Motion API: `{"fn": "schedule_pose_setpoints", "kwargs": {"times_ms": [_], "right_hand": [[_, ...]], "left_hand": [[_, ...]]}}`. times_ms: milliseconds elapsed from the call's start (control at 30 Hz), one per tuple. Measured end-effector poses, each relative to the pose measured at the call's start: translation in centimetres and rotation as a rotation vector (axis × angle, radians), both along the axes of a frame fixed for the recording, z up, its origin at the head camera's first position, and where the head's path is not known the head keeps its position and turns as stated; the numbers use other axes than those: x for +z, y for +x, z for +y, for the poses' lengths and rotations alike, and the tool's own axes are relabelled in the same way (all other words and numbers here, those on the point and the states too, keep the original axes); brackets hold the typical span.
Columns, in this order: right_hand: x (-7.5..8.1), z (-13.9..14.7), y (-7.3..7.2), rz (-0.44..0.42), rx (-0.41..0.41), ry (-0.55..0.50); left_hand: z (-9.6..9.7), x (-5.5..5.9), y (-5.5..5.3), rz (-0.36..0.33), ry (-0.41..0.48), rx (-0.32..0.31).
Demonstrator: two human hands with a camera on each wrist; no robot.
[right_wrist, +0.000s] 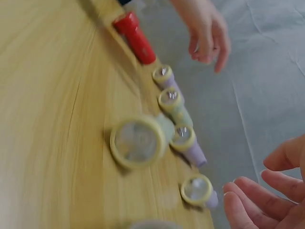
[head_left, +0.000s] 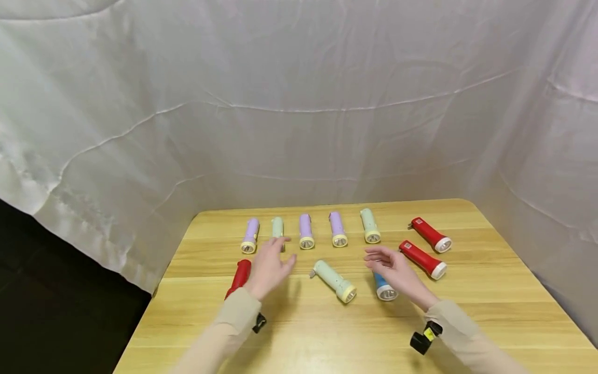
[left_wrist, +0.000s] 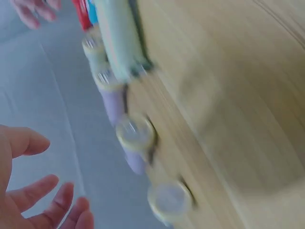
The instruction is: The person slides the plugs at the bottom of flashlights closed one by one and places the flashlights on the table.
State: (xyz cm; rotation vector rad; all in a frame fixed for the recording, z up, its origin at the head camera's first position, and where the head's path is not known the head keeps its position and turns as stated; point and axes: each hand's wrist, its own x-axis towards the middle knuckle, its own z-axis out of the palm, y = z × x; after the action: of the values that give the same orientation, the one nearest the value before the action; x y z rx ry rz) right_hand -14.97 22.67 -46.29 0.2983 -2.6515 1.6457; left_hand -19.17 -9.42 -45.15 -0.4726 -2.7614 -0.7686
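My left hand (head_left: pixel 271 267) hovers over the left part of the table, fingers spread and holding nothing. It overlaps a green flashlight (head_left: pixel 277 226) in the back row, and a red flashlight (head_left: pixel 241 274) shows just left of the wrist. My right hand (head_left: pixel 397 272) hangs above a blue flashlight (head_left: pixel 384 286), hiding its rear part. Loosely bent fingers with nothing between them show on this right hand (right_wrist: pixel 267 200) in the right wrist view. Between both hands a green flashlight (head_left: pixel 333 278) lies slanted, its yellow-rimmed lens toward me.
Along the back of the wooden table (head_left: pixel 299 337) lie several flashlights, including a purple one (head_left: pixel 306 227) and a green one (head_left: pixel 368 222). Two red flashlights with white rims, one farther back (head_left: pixel 427 232) and one nearer (head_left: pixel 419 256), lie at the right. A pale curtain (head_left: pixel 327 145) surrounds the table.
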Motion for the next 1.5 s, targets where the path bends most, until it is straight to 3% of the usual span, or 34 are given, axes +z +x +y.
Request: {"fn": "schedule_pose_setpoints", "kwargs": {"times_ms": [233,500,900,1233,1500], "right_hand": [[0.0,1.5,0.7,0.036,-0.064,0.148],[-0.4,2.2,0.8,0.052,-0.071,0.168],[-0.8,2.5,0.7,0.049,-0.044,0.186],[-1.1,2.4,0.6,0.041,-0.026,0.175],[-1.4,2.3,0.4,0.042,-0.025,0.182]], "left_hand": [[5.0,0.0,1.1,-0.022,-0.103,-0.145],[8.1,-0.7,2.0,-0.178,-0.299,-0.168],[9.8,-2.2,2.2,-0.336,-0.342,-0.178],[9.9,-3.4,1.6,-0.378,-0.347,-0.168],[9.6,-3.5,1.6,-0.413,-0.301,-0.161]]}}
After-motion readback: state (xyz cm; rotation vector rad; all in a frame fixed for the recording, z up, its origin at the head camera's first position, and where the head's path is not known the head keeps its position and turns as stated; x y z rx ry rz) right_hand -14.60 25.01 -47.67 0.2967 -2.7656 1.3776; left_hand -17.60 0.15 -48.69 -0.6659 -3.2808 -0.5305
